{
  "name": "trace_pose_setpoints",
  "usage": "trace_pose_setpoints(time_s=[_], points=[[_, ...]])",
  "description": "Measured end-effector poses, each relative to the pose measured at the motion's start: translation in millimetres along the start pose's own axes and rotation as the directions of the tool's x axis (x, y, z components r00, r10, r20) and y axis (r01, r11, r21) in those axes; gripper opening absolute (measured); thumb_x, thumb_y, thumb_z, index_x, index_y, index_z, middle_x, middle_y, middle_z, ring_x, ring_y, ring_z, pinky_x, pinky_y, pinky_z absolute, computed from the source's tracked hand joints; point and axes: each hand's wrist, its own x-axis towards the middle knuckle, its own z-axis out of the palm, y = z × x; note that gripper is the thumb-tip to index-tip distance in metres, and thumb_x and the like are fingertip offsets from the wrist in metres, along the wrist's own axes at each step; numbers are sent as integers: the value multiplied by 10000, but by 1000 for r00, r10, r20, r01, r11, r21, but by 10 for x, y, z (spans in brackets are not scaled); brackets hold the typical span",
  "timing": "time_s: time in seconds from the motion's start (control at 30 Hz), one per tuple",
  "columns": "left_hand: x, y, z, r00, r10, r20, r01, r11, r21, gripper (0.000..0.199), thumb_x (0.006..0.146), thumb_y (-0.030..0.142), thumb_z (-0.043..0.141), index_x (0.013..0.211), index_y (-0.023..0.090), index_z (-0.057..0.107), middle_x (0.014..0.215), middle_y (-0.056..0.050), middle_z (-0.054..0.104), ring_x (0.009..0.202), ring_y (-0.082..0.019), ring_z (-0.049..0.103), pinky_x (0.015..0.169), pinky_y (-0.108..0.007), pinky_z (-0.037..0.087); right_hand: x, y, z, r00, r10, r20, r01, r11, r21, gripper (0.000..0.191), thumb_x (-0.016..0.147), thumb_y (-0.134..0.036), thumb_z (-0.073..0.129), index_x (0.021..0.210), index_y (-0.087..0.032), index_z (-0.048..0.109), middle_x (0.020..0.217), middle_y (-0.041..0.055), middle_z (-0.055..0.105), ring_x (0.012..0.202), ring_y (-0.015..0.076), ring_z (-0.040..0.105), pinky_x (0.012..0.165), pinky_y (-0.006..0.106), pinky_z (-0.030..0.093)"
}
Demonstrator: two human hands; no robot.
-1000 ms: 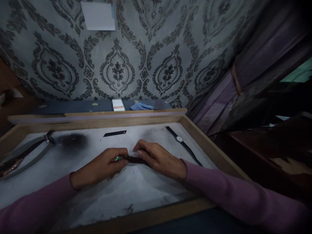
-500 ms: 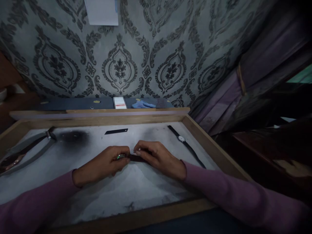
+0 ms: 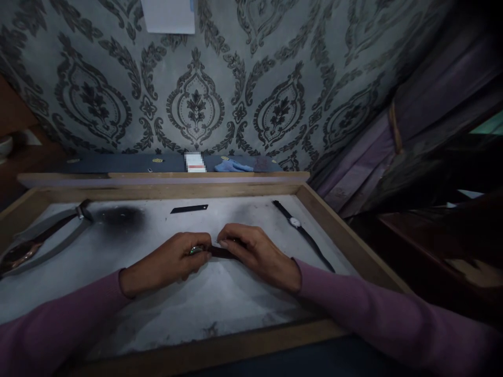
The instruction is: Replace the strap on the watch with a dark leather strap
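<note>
My left hand (image 3: 167, 262) is closed around the case of a wristwatch (image 3: 197, 250), whose shiny rim with a green glint shows between thumb and fingers. The watch's dark brown strap (image 3: 222, 252) runs to the right, under my right hand (image 3: 261, 254). Thumb and fingers of my right hand are pinched together at the strap near the case. A tiny pale thing at those fingertips is too small to name. Both hands are just above the white bottom of a shallow wooden tray (image 3: 251, 325).
Behind my hands lies a dark cutter blade (image 3: 189, 209). A black-strapped watch (image 3: 294, 223) rests at the right, and a larger watch with a brown strap (image 3: 25, 252) at the left. Beyond the tray are a small box (image 3: 195, 162) and a blue cloth (image 3: 233, 166) by the wall.
The view has shifted slightly. My hands keep nearly the same pose on the watch, with the right fingertips moved only a little.
</note>
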Motion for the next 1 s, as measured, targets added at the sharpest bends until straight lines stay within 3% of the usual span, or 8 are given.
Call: trace_pose_setpoints(time_s=[0.3,0.47,0.63,0.83,1.0], points=[[-2,13,-2,1000,-12,-2,12,1000,11,180,882,279,433,814,157,548,584,63,435,483,-84,421,462,-203,331,-52,-78,-10,997,62,47,-48,967,-249,123,960,-207,363,917,-175,475,731,15,578,624,134,531,608,257,366],[1,3,-2,1000,-7,-3,7,1000,-13,167,878,284,447,812,161,538,582,67,443,484,-82,417,456,-193,331,-43,-71,-2,999,41,17,-36,972,-233,100,945,-191,374,849,-195,404,708,-2,526,594,127,480,578,252,348],[9,-9,0,1000,-10,3,10,1000,-4,184,890,297,440,813,160,535,593,63,439,494,-85,422,461,-197,337,-19,-5,29,998,-47,-34,36,965,-259,141,918,-151,401,785,-196,395,793,32,512,722,150,473,655,268,386],[0,-1,2,1000,-1,-4,1,1000,-1,190,898,286,444,872,150,574,599,64,434,498,-83,419,465,-198,343,-21,39,43,998,57,38,-51,988,-147,179,945,-196,399,766,-197,391,661,-31,462,579,102,426,568,231,334],[-3,21,2,1000,-6,-8,6,1000,6,184,893,271,444,853,147,574,619,58,447,502,-80,425,470,-198,352,-35,49,48,999,43,14,-41,992,-118,197,947,-231,411,754,-193,418,609,-46,441,535,84,413,532,214,305]])
